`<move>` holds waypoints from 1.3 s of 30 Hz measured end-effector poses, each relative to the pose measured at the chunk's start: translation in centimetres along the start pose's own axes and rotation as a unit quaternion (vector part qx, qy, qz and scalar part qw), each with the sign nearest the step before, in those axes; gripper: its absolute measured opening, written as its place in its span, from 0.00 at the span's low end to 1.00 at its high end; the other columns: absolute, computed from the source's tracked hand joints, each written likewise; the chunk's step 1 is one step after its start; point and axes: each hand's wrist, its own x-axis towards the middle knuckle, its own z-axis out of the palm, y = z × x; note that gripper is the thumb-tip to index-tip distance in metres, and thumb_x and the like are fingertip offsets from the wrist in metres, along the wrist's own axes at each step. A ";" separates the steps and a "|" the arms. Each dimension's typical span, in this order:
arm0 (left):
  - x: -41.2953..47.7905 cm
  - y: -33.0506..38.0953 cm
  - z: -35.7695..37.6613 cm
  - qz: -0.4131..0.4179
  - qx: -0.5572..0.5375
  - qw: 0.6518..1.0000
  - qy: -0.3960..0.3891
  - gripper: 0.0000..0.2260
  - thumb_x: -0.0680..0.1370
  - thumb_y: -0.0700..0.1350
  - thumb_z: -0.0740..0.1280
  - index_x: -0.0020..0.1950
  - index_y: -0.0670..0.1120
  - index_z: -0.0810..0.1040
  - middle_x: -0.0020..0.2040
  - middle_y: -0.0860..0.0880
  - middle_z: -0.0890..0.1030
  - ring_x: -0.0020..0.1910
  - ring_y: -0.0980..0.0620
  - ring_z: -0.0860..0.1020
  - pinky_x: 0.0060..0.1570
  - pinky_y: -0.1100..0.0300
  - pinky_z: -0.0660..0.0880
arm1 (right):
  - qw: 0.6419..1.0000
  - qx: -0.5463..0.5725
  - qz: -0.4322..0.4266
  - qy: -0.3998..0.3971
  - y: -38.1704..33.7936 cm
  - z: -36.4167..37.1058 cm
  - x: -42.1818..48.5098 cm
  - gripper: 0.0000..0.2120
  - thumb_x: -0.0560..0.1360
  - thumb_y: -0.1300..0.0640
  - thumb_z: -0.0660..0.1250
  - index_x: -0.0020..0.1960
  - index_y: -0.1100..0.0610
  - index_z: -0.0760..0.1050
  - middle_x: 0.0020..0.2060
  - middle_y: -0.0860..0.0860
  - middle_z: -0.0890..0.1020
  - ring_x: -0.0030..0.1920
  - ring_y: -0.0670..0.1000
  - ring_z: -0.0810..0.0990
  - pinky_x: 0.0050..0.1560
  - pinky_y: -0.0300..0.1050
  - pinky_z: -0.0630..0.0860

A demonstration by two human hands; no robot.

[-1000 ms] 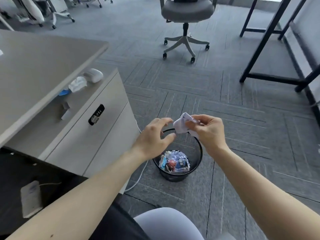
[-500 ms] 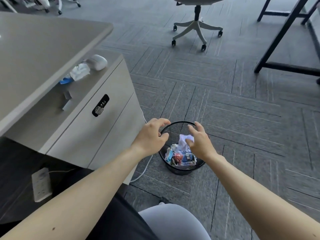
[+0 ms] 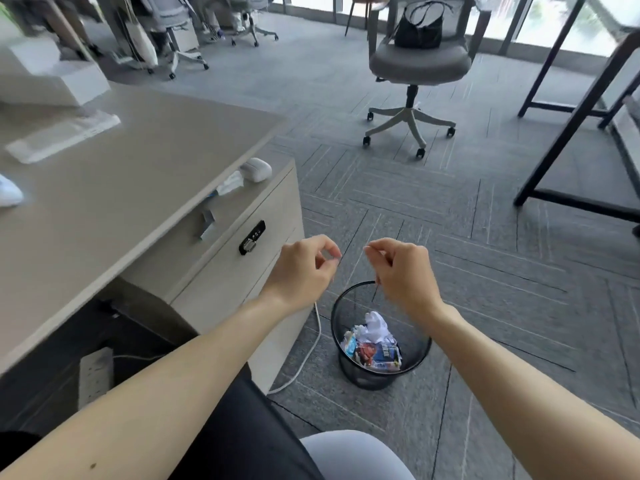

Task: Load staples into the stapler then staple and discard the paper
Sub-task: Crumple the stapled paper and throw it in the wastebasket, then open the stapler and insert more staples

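Observation:
A crumpled white paper lies inside the black mesh waste bin on the carpet, on top of colourful wrappers. My left hand hovers above and left of the bin, fingers loosely curled with nothing in them. My right hand hangs over the bin's far rim, fingers also curled and holding nothing. No stapler shows in this view.
A beige desk and a drawer cabinet with a combination lock stand to the left. A white cable runs beside the bin. A grey office chair with a black bag is ahead; black table legs rise at right.
My right hand held the crumpled paper over the bin, lowered and let it go. The paper now rests in the bin, and both hands have risen away with nothing in them.

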 end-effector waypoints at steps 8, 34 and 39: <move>-4.5 1.1 -10.8 0.029 0.004 0.991 0.133 0.04 0.78 0.49 0.67 0.43 0.53 0.78 0.20 0.50 0.71 0.21 0.53 0.68 0.28 0.59 0.68 | 0.986 0.050 -0.156 0.007 -13.2 2.1 1.8 0.19 0.77 0.52 0.68 0.31 0.61 0.76 0.20 0.50 0.70 0.22 0.47 0.62 0.26 0.32 0.61; -25.0 -13.0 -34.9 -0.182 0.106 0.897 0.388 0.07 0.77 0.49 0.68 0.41 0.49 0.78 0.23 0.49 0.73 0.24 0.55 0.68 0.30 0.57 0.67 | 0.911 -0.025 -0.346 -0.221 -41.8 24.3 3.2 0.09 0.71 0.54 0.65 0.34 0.55 0.78 0.34 0.52 0.80 0.38 0.57 0.78 0.38 0.50 0.77; -27.0 -14.6 -36.1 -0.209 0.119 0.887 0.394 0.07 0.77 0.48 0.68 0.38 0.52 0.76 0.21 0.53 0.72 0.22 0.56 0.68 0.30 0.58 0.68 | 0.903 -0.015 -0.342 -0.260 -44.4 27.9 4.7 0.06 0.69 0.50 0.66 0.42 0.48 0.81 0.40 0.49 0.82 0.43 0.53 0.80 0.44 0.50 0.79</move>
